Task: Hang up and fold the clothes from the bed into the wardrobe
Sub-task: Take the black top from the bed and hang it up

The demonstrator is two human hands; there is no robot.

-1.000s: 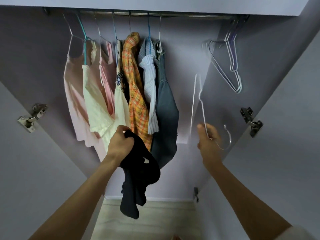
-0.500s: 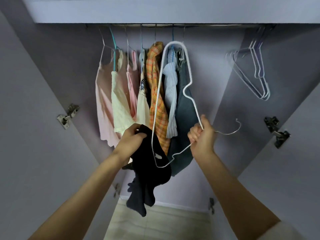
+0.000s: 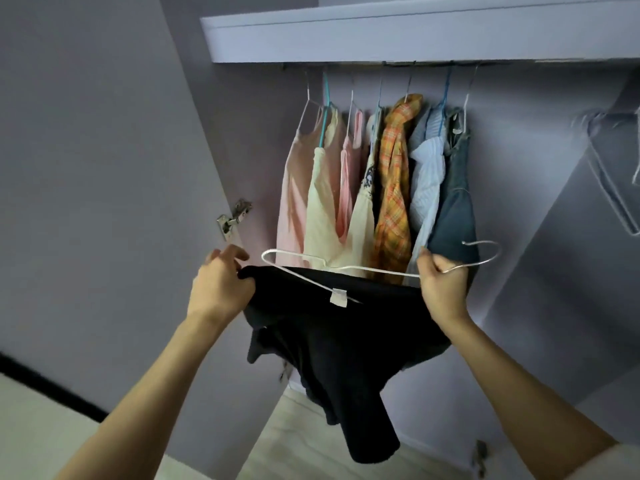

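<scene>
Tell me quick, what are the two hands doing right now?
Left hand: pinching the edge of the black garment.
Right hand: gripping the white wire hanger at its neck.

Inside the wardrobe [image 3: 540, 258], a row of garments [image 3: 377, 188] hangs from the rail [image 3: 398, 64] under the top shelf [image 3: 381, 32], toward the left side. Spare hangers [image 3: 613, 174] hang apart near the right wall. In front of the row, the left hand [image 3: 221, 285] holds a garment [image 3: 339, 344] at its left edge; the right hand [image 3: 441, 282] holds a hanger [image 3: 346, 268] lying across the garment's top, hook pointing right. A hinge [image 3: 233, 220] sits on the left door edge.
</scene>
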